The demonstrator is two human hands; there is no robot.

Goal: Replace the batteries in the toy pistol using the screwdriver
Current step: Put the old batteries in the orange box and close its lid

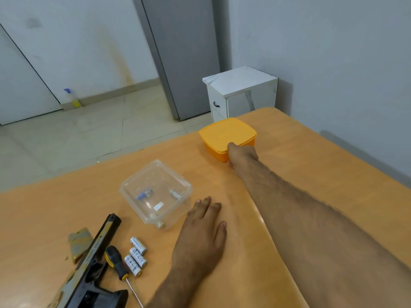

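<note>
The black and yellow toy pistol (93, 263) lies at the table's near left, its battery cover (79, 242) loose beside it. A screwdriver (117, 262) with a black and yellow handle lies just right of the pistol. Three silver batteries (138, 255) lie next to the screwdriver. My left hand (203, 236) rests flat on the table, fingers straight, right of the batteries. My right hand (241, 153) reaches far out and holds the near side of a lidded orange box (226, 133); its fingers are mostly hidden against the box.
A clear plastic container (156, 193) with a lid and a few small parts inside sits mid-table, just ahead of my left hand. A white cabinet (241, 92) stands beyond the table's far edge. The wooden table (322, 165) stretches right toward the wall.
</note>
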